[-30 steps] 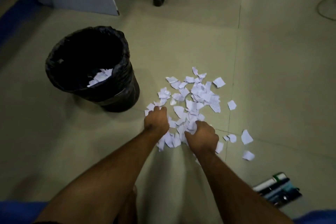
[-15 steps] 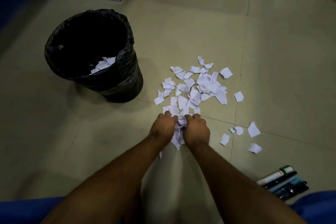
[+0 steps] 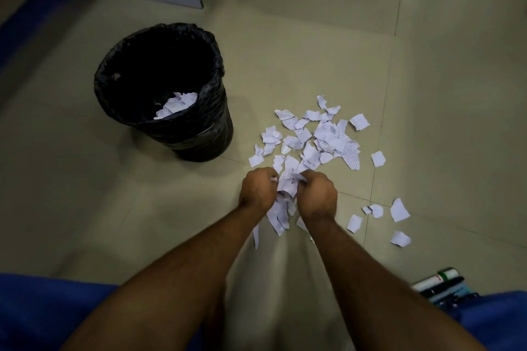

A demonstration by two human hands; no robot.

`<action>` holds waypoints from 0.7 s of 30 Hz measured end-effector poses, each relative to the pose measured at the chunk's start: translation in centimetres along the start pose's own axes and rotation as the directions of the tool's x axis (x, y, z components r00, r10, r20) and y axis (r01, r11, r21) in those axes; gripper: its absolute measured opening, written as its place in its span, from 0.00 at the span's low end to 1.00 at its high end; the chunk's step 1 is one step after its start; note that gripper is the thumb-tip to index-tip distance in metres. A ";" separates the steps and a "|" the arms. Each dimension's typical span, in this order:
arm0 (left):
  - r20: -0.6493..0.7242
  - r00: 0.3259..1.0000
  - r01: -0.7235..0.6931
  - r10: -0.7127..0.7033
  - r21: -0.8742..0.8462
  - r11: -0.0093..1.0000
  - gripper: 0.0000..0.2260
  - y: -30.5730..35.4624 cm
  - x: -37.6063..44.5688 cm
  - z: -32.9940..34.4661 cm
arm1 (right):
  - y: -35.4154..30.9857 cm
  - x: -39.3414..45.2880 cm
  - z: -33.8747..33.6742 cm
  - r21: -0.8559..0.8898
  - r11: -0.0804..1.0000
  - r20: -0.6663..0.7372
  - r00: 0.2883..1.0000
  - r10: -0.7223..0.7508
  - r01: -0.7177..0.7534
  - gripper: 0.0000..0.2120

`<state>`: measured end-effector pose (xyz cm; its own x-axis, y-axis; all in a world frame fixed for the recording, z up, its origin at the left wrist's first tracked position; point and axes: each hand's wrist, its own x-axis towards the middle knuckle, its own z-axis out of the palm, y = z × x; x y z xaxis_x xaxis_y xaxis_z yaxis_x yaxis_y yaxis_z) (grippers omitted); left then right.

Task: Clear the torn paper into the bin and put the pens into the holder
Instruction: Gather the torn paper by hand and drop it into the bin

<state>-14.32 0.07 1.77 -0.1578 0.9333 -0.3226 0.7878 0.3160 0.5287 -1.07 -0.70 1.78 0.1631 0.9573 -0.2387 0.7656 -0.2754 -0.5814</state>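
A: What does the head view show?

B: Two bare forearms reach down to a pale tiled floor [image 3: 427, 80]. The left hand [image 3: 258, 189] and right hand [image 3: 318, 194] meet at the centre, fingers curled together and clamped on one bunch of torn paper [image 3: 286, 184]. Loose tails of it hang down between the wrists.

A: Where is the rest?

B: The scattered paper scraps [image 3: 322, 137] lie just beyond the hands at twelve to one o'clock, with a few strays at three to four. The bin [image 3: 199, 134] stands at ten o'clock, near the pile, some paper already inside. The pens [image 3: 440, 286] lie at four o'clock by a blue sleeve. No holder is in view.

A: How should the lift go?

B: I judge it best to keep both palms cupped underneath, squeeze gently, and release low over the rim, since the hanging tails could drop.

A: Textures?

B: The scraps are thin, white, jagged and partly printed. The bin is round, lined with a crinkled, glossy black bag.
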 end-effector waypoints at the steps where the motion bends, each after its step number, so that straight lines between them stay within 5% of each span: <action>1: -0.022 1.000 -0.008 0.007 -0.032 0.999 0.10 0.3 0.0 -0.6 | -0.6 0.1 -0.5 0.044 0.999 -0.033 0.999 0.011 -0.010 0.09; 9: -0.235 0.968 -0.159 0.086 -0.314 0.936 0.10 5.2 0.4 -9.2 | -10.7 1.2 -4.6 0.368 0.923 -0.229 0.973 -0.028 0.113 0.08; 14: -0.497 0.862 -0.301 0.094 -0.355 0.885 0.10 8.5 0.0 -17.8 | -19.3 1.7 -8.8 0.486 0.803 -0.391 0.908 -0.152 0.344 0.06; 18: -0.617 0.785 -0.223 -0.061 -0.373 0.901 0.07 8.2 1.0 -24.5 | -26.5 2.5 -9.5 0.538 0.715 -0.404 0.881 -0.246 0.446 0.05; 21: -0.595 0.787 -0.105 -0.167 -0.394 0.913 0.09 5.6 3.0 -27.5 | -30.6 3.0 -7.8 0.554 0.733 -0.274 0.918 -0.287 0.395 0.08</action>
<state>-26.77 9.31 25.32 -0.6094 0.7829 0.1251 0.5013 0.2583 0.8258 -19.14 11.27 24.89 0.1007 0.9818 0.1612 0.2805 0.1274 -0.9514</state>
